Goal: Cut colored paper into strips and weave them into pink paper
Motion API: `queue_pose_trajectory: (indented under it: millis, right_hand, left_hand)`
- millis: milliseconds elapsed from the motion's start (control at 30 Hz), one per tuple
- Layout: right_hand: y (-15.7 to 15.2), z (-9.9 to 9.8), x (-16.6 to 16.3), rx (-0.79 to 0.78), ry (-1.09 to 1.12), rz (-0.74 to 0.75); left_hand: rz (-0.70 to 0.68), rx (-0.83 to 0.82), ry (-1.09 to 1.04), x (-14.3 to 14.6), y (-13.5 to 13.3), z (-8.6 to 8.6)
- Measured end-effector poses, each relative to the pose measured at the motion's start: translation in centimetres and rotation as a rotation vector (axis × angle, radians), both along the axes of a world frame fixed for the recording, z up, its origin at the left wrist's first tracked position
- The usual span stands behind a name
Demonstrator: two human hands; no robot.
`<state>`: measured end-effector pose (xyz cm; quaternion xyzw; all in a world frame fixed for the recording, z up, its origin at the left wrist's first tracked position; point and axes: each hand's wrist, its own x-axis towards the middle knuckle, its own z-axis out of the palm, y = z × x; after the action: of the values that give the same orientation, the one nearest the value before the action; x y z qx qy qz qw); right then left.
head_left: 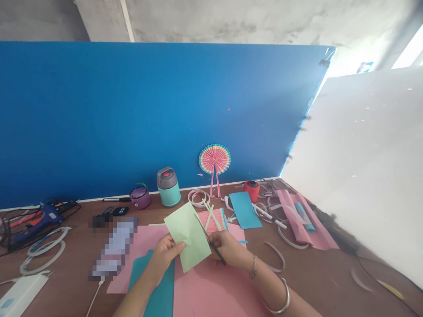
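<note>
My left hand pinches a light green sheet of paper by its lower left side, thumb on top. In my right hand is a pair of scissors with dark handles, its blades along the sheet's right edge. Just behind lie narrow light green paper strips over a pleated pink paper with a coloured edge. Beneath my hands are pink sheets and a teal sheet. A blue-teal paper piece lies to the right of the strips.
A round pleated paper fan leans against the blue partition. Along the back stand a teal flask, a purple tape roll and a red round container. A phone, a glue gun and a power strip lie left.
</note>
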<state>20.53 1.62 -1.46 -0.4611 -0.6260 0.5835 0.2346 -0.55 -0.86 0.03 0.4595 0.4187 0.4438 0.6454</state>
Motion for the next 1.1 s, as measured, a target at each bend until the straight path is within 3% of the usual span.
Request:
queue_pose_trajectory:
  millis: [633, 1100]
  right_hand:
    - [0.0, -0.7, -0.1, -0.013, 0.082, -0.001]
    - [0.1, -1.0, -0.1, -0.008, 0.118, -0.006]
  left_hand:
    - [0.024, -0.012, 0.125, -0.1, -0.2, -0.1]
    - [-0.029, -0.034, 0.031, 0.2, -0.3, 0.3]
